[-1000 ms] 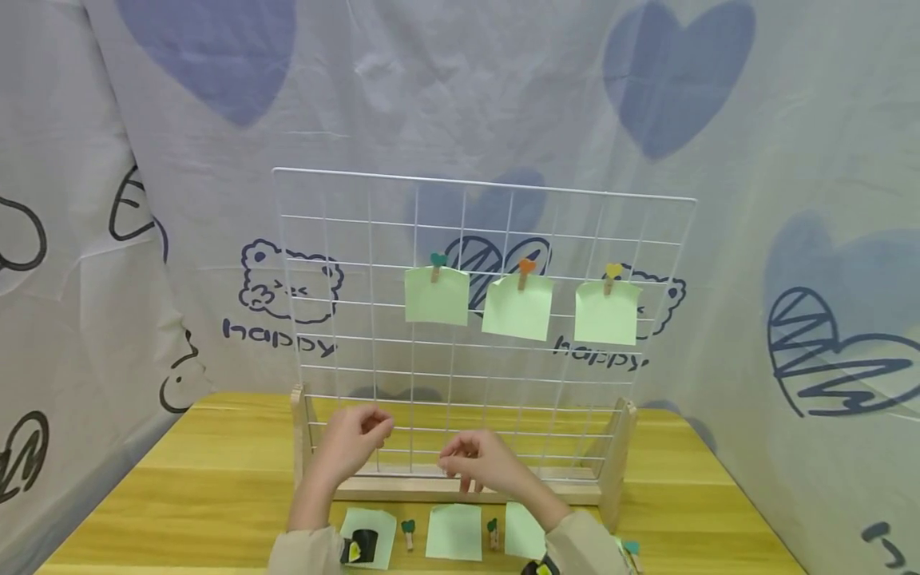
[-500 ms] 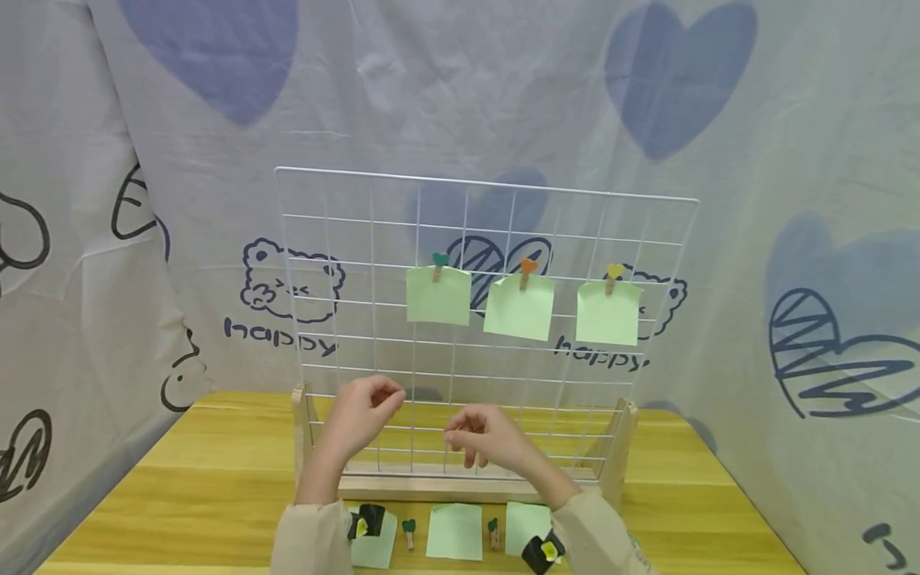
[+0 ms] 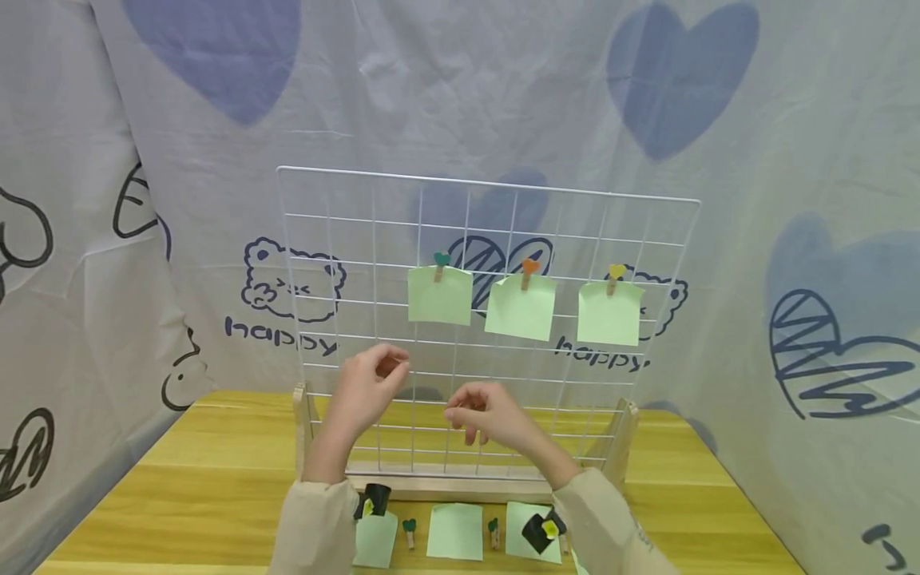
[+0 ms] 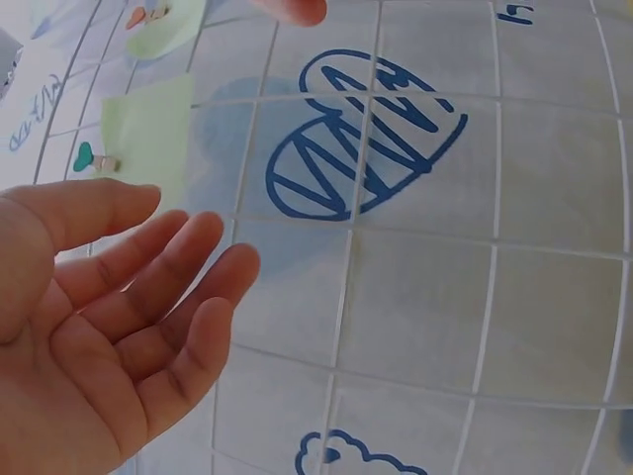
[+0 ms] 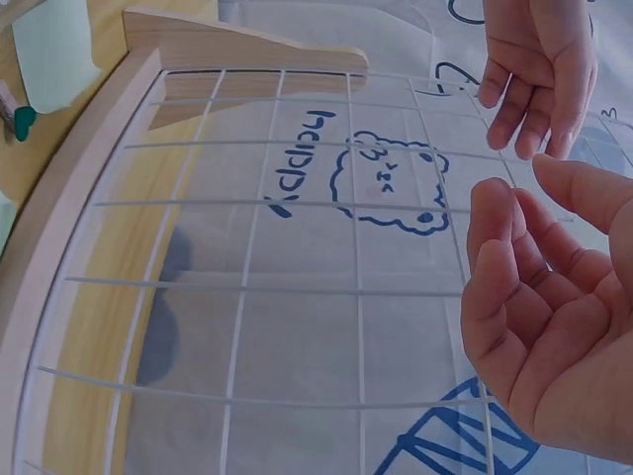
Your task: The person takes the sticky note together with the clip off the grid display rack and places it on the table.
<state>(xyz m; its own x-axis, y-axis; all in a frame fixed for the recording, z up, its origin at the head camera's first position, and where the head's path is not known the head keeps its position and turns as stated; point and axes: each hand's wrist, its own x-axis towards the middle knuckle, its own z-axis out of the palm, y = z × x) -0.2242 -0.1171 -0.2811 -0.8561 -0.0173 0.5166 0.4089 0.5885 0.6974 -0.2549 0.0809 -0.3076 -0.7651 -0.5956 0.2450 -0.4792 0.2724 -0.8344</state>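
Observation:
My left hand [image 3: 365,387] is raised in front of the lower left of a white wire grid [image 3: 391,342]. Its fingers are loosely bent with nothing in them, as the left wrist view shows of the same hand [image 4: 129,317]. To its right and a little lower hangs my right hand [image 3: 487,415], also holding nothing. Its relaxed fingers show in the right wrist view, where the palm of that hand [image 5: 554,327] faces the camera. Three green paper notes [image 3: 440,297] hang on the grid above the hands, held by small pegs with green, orange [image 3: 530,267] and yellow [image 3: 616,273] hearts.
The grid stands in a wooden base [image 3: 446,485] on a wooden table [image 3: 158,487]. In front of the base lie several green notes [image 3: 455,531] and small green-heart pegs [image 3: 410,533]. Behind hangs a printed white cloth [image 3: 460,96].
Both hands have risen in front of the grid and shifted slightly right, the left one higher. The hung notes and those on the table stay where they were.

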